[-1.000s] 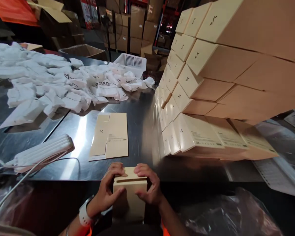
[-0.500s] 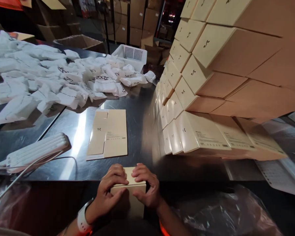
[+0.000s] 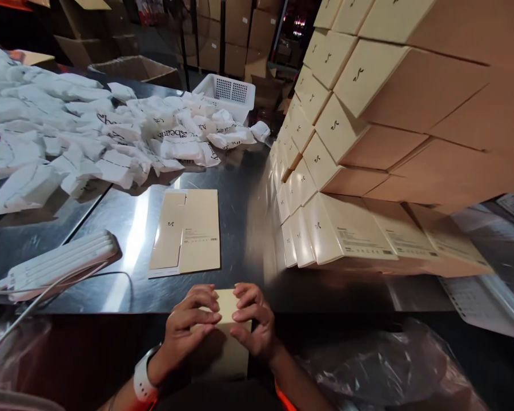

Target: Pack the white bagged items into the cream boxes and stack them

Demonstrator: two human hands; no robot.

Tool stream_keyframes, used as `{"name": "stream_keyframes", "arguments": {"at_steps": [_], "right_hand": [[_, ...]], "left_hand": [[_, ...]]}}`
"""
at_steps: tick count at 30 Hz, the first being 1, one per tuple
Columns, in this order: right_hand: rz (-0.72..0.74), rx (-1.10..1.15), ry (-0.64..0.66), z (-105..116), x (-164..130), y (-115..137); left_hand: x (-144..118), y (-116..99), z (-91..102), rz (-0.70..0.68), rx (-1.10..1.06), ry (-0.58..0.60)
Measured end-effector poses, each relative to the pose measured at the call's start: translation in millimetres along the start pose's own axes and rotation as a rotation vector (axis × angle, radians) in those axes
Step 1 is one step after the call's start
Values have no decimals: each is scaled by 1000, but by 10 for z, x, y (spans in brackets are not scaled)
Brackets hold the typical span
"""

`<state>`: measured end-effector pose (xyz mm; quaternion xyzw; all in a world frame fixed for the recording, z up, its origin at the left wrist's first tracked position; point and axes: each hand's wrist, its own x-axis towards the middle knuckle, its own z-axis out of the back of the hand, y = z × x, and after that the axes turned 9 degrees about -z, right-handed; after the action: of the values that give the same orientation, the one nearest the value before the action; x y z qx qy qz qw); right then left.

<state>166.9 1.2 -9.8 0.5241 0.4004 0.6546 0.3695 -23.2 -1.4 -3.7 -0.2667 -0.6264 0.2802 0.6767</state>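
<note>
A cream cardboard box (image 3: 227, 345) stands at the near table edge, between my two hands. My left hand (image 3: 191, 319), with a white watch on its wrist, curls around the box's left side, fingertips on the top near its front edge. On the other side my right hand (image 3: 255, 319) grips the right edge, with its thumb on the near face. The box's top looks closed. Beyond the hands, flat folded cartons (image 3: 199, 234) of the same cream card lie on the metal table (image 3: 240, 211).
Stacked cream boxes (image 3: 346, 228) rise high on the right. White printed packets (image 3: 111, 137) are heaped at the back left, near a white plastic basket (image 3: 227, 94). A power strip (image 3: 64, 265) with cables lies at left. Clear plastic (image 3: 394, 365) is at the lower right.
My fingers have shifted slightly on the box, the right ones spreading along its edge. The top's front edge, lined with a gap before, now looks pressed down. The view has drifted slightly.
</note>
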Motion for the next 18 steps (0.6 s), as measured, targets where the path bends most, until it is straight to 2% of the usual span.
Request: {"name": "stream_keyframes", "arguments": {"at_steps": [3, 9, 11, 13, 14, 16, 17, 18], "right_hand": [[17, -57, 59, 24, 21, 14], [101, -50, 57, 35, 107, 82], [145, -68, 115, 8, 207, 131], [157, -62, 223, -34, 372, 190], [151, -46, 279, -59, 483, 216], [119, -10, 330, -116, 768, 237], [103, -4, 322, -149, 941, 225], [91, -11, 291, -185, 1133, 194]], "left_hand": [[2, 0, -15, 17, 14, -42], [-44, -55, -96, 14, 57, -174], [-71, -77, -82, 56, 82, -259], [-97, -86, 8, 138, 146, -276], [-109, -80, 89, 189, 175, -220], [-130, -35, 317, 296, 180, 2], [-139, 7, 452, 332, 160, 117], [-146, 61, 589, 351, 140, 184]]}}
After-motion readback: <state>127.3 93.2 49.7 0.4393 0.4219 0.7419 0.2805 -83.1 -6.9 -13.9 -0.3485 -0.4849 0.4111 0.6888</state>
